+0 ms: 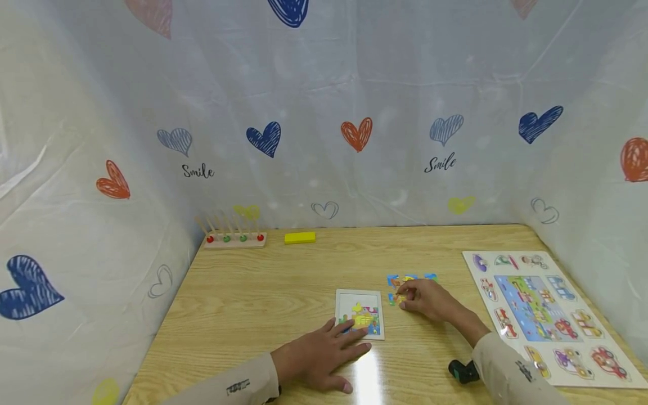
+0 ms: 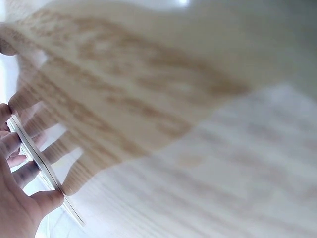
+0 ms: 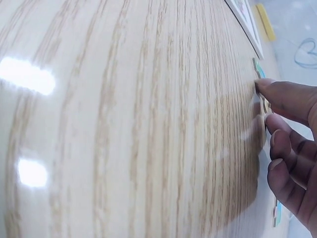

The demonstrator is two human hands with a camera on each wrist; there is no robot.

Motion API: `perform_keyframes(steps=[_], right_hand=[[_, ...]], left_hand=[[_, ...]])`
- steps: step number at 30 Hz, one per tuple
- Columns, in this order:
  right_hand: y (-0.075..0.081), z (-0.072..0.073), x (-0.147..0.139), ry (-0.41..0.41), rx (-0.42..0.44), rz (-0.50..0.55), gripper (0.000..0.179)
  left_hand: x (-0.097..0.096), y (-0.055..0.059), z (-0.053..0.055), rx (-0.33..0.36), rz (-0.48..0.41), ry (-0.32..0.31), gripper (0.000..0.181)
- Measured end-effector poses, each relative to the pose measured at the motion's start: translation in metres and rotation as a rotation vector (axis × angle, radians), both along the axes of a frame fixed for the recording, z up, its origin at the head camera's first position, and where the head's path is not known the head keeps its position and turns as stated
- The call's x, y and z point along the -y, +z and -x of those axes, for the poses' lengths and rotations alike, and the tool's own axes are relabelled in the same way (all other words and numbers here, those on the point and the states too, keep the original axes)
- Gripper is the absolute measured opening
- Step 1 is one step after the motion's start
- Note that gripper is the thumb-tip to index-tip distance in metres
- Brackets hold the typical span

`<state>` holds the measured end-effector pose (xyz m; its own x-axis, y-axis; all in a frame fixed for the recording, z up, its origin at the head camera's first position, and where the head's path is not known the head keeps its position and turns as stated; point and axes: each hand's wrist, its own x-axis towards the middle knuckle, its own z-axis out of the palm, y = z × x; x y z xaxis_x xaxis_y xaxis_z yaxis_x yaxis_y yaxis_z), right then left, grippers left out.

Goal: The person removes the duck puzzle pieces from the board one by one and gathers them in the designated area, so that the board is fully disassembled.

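Observation:
My left hand (image 1: 329,354) lies with spread fingers over the lower part of a small white-rimmed puzzle tray (image 1: 382,323). In the left wrist view its fingers touch the edge of the thin tray (image 2: 44,168). Several joined yellow, green and pink pieces (image 1: 363,319) cover the tray's lower part. Right of the tray, my right hand (image 1: 430,301) pinches a puzzle piece (image 1: 399,298) between thumb and fingers, low at the tabletop. The right wrist view shows this piece (image 3: 266,105) edge-on, partly hidden by the fingers. More loose pieces (image 1: 392,280) lie just beyond that hand.
A large picture board (image 1: 483,332) with vehicle shapes lies at the right. A black object (image 1: 463,372) sits by the right forearm. At the back left stand a wooden peg rack (image 1: 235,243) with red and green beads and a yellow block (image 1: 300,238). Printed curtains surround the table.

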<state>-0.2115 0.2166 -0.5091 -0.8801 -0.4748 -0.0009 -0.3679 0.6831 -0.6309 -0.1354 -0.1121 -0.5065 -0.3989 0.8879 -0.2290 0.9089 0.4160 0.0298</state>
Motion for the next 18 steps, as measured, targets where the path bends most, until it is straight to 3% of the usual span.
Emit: perform_keyframes(steps=[18], right_hand=[[0.001,-0.0002,-0.0003,0.001,0.006,-0.004,0.026]], left_hand=[[-0.0005,0.0038,-0.0005,-0.015,-0.005,-0.005,0.078]])
